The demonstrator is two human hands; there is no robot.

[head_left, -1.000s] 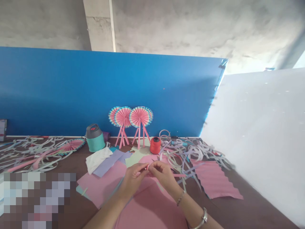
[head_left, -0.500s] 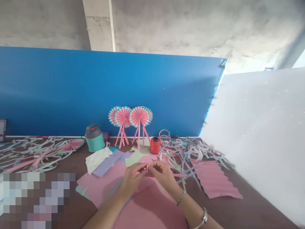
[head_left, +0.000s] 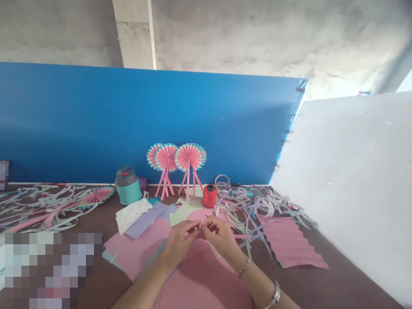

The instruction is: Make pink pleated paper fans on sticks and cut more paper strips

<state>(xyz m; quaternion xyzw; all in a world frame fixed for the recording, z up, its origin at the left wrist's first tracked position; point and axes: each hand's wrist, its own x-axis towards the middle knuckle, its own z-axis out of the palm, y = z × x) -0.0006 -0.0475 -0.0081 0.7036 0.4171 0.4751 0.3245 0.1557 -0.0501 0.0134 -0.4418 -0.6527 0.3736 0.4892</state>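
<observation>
My left hand (head_left: 180, 238) and my right hand (head_left: 220, 234) meet above the middle of the table, fingertips pinched together. Between them is a small pink-and-white paper piece (head_left: 200, 225), mostly hidden by the fingers; whether it is rolled or folded I cannot make out. Below my hands lie large pink paper sheets (head_left: 206, 283). A pink paper strip (head_left: 242, 236) shows just right of my right hand. Beyond the fingertips stands a red thread spool (head_left: 209, 196).
Finished pink paper fans (head_left: 189, 158) lean on the blue partition (head_left: 96, 120). A teal-and-grey container (head_left: 128, 186) stands left of them. Tangled paper strips (head_left: 264, 205) lie right, beside a pleated pink sheet (head_left: 292, 242). Purple paper (head_left: 146, 221) and white cloth-like material (head_left: 132, 214) lie left.
Almost nothing differs. My fingertips stay pinched on the small paper piece, with only a slight shift of the fingers.
</observation>
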